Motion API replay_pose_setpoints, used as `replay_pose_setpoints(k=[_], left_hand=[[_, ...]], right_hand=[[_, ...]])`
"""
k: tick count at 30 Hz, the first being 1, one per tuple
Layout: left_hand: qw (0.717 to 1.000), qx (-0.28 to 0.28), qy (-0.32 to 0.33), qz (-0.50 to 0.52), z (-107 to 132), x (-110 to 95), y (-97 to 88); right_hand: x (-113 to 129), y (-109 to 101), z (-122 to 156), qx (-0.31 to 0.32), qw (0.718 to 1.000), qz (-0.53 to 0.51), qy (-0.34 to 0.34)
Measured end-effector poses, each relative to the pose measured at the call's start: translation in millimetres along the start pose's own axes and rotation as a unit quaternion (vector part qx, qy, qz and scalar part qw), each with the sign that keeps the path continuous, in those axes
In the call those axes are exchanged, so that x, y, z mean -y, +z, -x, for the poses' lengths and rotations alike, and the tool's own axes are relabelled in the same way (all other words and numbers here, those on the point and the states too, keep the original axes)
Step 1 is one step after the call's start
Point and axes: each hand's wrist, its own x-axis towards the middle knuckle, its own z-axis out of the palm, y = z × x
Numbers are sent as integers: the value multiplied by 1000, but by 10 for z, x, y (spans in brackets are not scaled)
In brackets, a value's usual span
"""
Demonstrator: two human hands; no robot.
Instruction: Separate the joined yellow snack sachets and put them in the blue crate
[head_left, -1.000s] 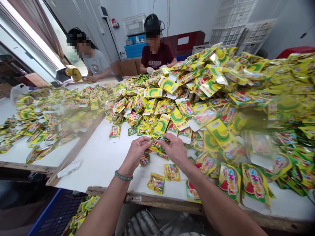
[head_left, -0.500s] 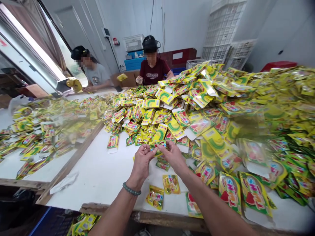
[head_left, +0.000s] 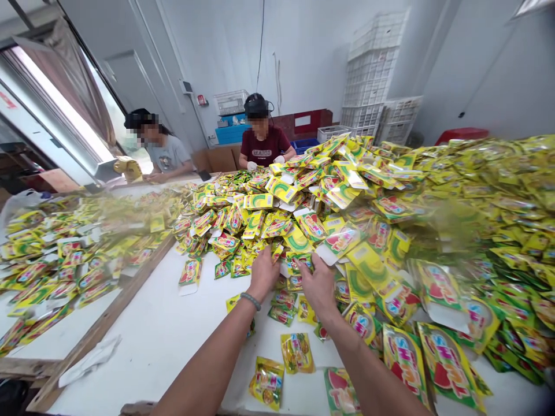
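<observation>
My left hand (head_left: 265, 271) reaches into the front of a heap of printed candy packs. Its fingers are closed on a small yellow candy packet (head_left: 278, 252), partly hidden by the hand. To the right, my right hand (head_left: 318, 284) has its thumb over the edge of a green and yellow candy packet (head_left: 298, 257), with the fingertips partly hidden. Below the hands, loose small packets (head_left: 281, 315) lie on the white tabletop (head_left: 147, 323). Two yellow packets with fruit pictures, one upper (head_left: 297, 352) and one lower (head_left: 266, 382), lie between my forearms.
The large heap (head_left: 338, 167) stretches across the back and right. A wooden strip (head_left: 104, 312) divides the table, with another pile (head_left: 65, 260) to its left. One co-worker (head_left: 262, 144) sits opposite, another (head_left: 167, 153) farther left. White crates (head_left: 368, 75) are stacked by the wall.
My hands were together over one small packet; now they are apart and farther into the heap's front edge. The view has tilted up. The co-worker opposite has brought both hands together.
</observation>
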Motion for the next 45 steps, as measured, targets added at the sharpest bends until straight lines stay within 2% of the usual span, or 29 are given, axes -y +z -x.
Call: replay_pose_setpoints(k=[2,3,5,7,8,10,12,15,17,20,24,29,31,35,37,41,45], left_hand=[[999,-13,-31,23,24,60,-152],[998,1,-41,49,61,84,-251],[989,74,-49,119,192,106,-449],[967,153,-63,194,384,95,-606],[956,176,-75,224,489,84,-663],[942,185,-101,261,683,70,-744],[941,171,-113,270,829,82,-799],[942,153,-124,272,941,133,-870],[937,161,-138,278,967,159,-912],[931,158,-154,291,987,168,-942],[936,119,-153,295,1022,166,-919],[928,174,-141,297,1047,132,-851],[921,174,-160,310,1044,108,-826],[903,148,-197,353,1033,87,-806],[898,140,-198,366,1034,98,-812],[896,124,-196,378,1057,137,-826],[887,110,-207,397,1067,161,-854]], right_hand=[[21,-4,3,15,1000,-16,2],[43,-9,6,26,999,-30,3],[98,-20,19,56,996,-75,0],[150,-25,37,86,989,-123,-10],[168,-22,47,98,986,-136,-16],[181,-7,68,121,983,-134,-32],[167,17,86,161,979,-115,-50],[127,56,100,228,965,-116,-57],[108,78,104,235,961,-135,-45],[101,92,113,227,962,-150,-37],[125,65,134,281,952,-97,-66],[187,77,197,294,944,-44,-142],[208,105,242,282,949,-45,-134],[235,142,322,243,962,-110,-64],[250,142,348,231,963,-118,-76],[296,128,385,242,957,-69,-147],[351,125,453,261,955,-66,-122]])
